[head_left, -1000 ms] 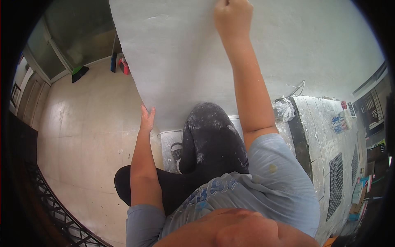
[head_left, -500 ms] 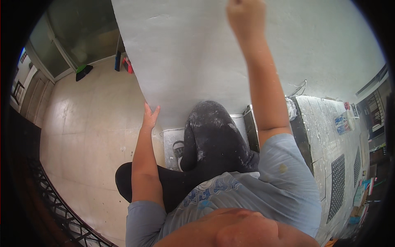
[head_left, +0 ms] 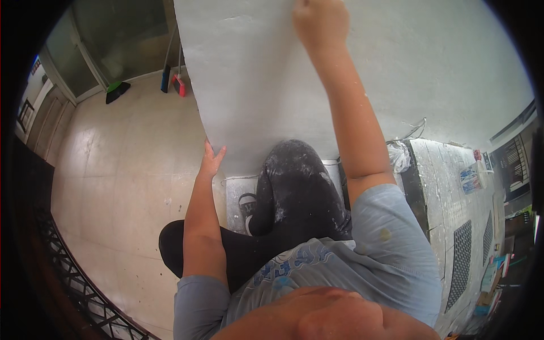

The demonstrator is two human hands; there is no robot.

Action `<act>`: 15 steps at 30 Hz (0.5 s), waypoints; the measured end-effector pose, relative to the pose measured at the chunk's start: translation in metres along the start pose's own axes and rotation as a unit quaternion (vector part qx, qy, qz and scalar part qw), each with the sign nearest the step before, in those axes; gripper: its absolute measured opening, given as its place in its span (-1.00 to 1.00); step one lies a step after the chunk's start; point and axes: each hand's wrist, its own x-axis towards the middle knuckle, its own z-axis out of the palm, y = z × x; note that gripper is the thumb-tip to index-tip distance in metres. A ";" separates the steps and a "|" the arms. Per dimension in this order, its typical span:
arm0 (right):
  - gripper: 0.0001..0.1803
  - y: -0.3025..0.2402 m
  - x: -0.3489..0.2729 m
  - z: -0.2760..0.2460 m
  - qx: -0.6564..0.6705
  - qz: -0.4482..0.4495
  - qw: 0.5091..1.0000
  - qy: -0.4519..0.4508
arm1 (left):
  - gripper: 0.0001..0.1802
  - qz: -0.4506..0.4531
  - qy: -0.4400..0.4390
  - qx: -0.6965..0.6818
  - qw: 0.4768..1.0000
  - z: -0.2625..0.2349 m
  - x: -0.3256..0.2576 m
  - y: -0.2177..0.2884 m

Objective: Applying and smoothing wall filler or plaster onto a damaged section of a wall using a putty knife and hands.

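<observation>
Two hands were on the white wall, which filled the picture from about 11 to 2 o'clock. Right hand was way up at 12, curled into a loose fist against the plaster; couldn't tell what, if anything, it was clamped on, since the top edge cut it off. Left hand sat lower, near the wall's outer corner edge, fingers together and pressed flat, looked like bracing for balance. One knee in dusty black trousers was raised, the shoe on a white step. A broom leaned at 11.
</observation>
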 end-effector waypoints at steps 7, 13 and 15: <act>-0.40 -0.077 0.000 0.030 0.087 -0.094 0.984 -0.123 | -0.05 0.020 -0.039 0.047 0.998 -0.001 -0.002 0.011; -0.51 -0.027 -0.025 0.009 0.078 -0.126 0.989 0.013 | -0.03 0.010 -0.036 0.031 0.999 -0.002 0.002 0.010; -0.75 0.025 -0.027 -0.014 0.038 -0.075 0.993 0.082 | -0.02 -0.010 -0.012 0.026 1.000 -0.002 0.002 0.006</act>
